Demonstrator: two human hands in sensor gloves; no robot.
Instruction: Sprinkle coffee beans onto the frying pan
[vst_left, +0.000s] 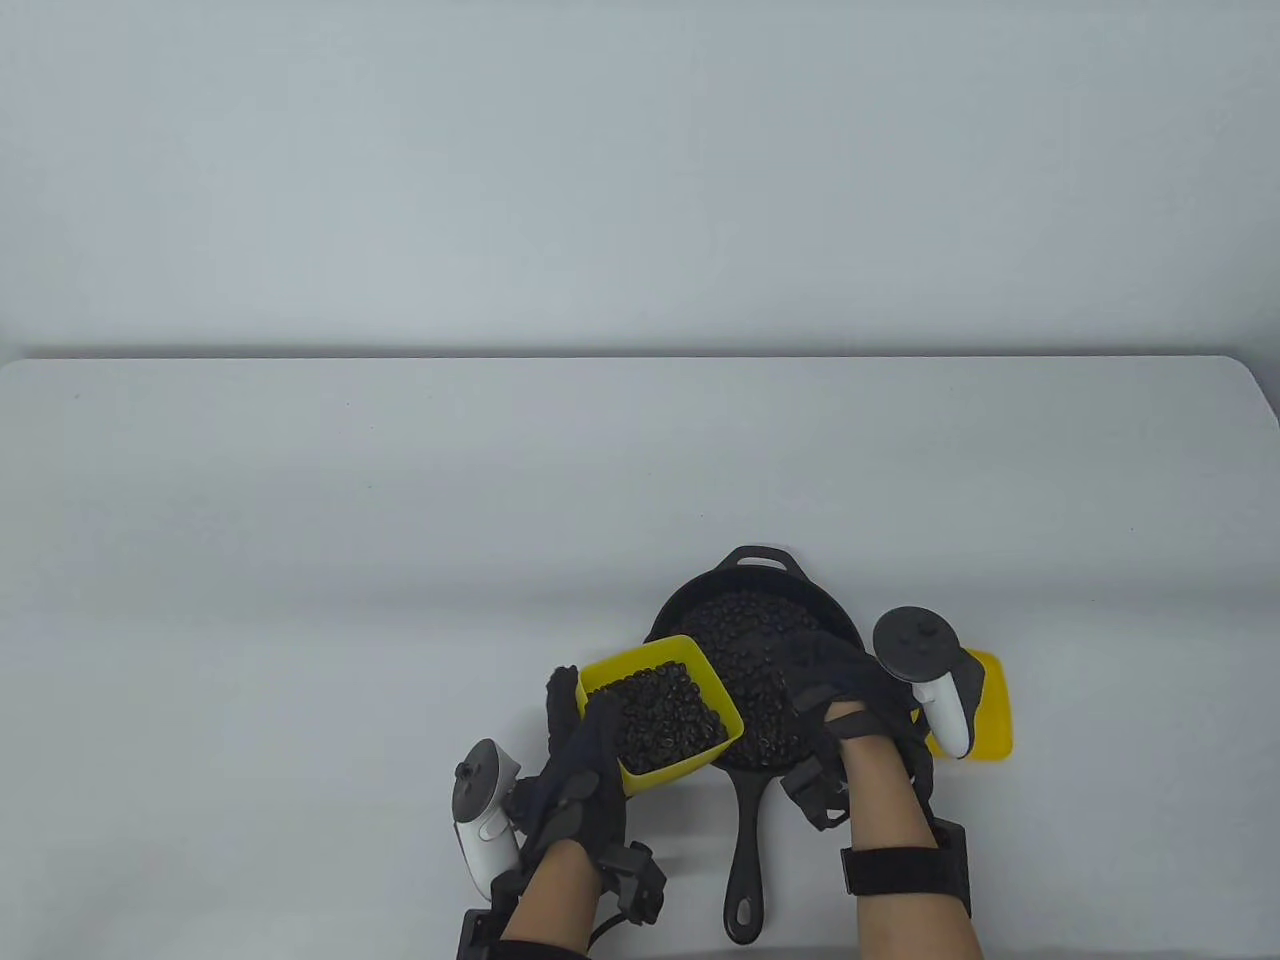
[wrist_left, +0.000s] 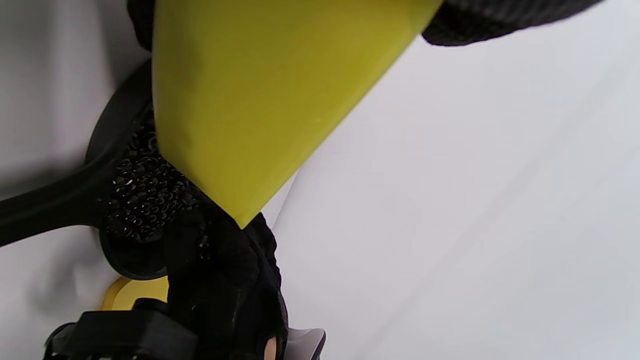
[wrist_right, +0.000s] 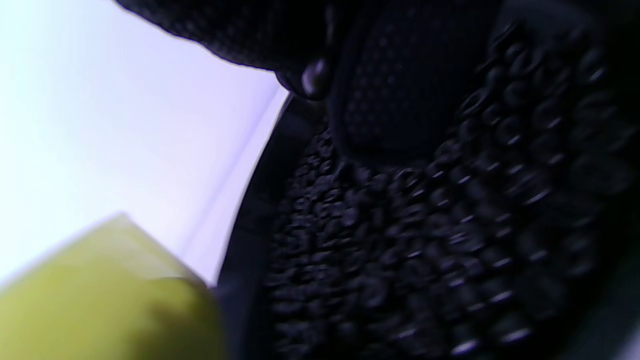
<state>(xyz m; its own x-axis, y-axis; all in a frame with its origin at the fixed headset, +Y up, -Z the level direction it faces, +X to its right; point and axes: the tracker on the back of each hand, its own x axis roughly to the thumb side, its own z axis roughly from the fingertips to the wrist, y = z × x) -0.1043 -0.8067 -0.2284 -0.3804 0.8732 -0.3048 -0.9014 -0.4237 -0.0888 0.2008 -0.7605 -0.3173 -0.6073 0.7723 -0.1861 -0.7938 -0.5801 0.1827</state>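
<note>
Looking down at the desk (vst_left: 300, 500), I see my left hand (vst_left: 575, 775) gripping the near-left side of a yellow tub (vst_left: 662, 712), thumb over its rim and fingers curled round the wall, with the tub lifted and overlapping the near-left edge of the frying pan (vst_left: 745, 800). The tub is well filled with coffee beans (vst_left: 665, 715). The black cast-iron pan sits near the front of the desk, its long handle pointing toward me and a small helper loop on the far side; a thick layer of beans (vst_left: 745, 640) covers its floor. My right hand (vst_left: 845, 700) is down over the right half of the pan, fingers reaching onto the beans there; from the right wrist view a gloved finger (wrist_right: 400, 100) lies on the beans, but the picture is too blurred for me to tell whether the hand pinches any or lies spread apart. Just right of the pan, partly hidden under my right hand's tracker (vst_left: 925, 665), lies a flat yellow lid (vst_left: 990, 715) on the desk.
</note>
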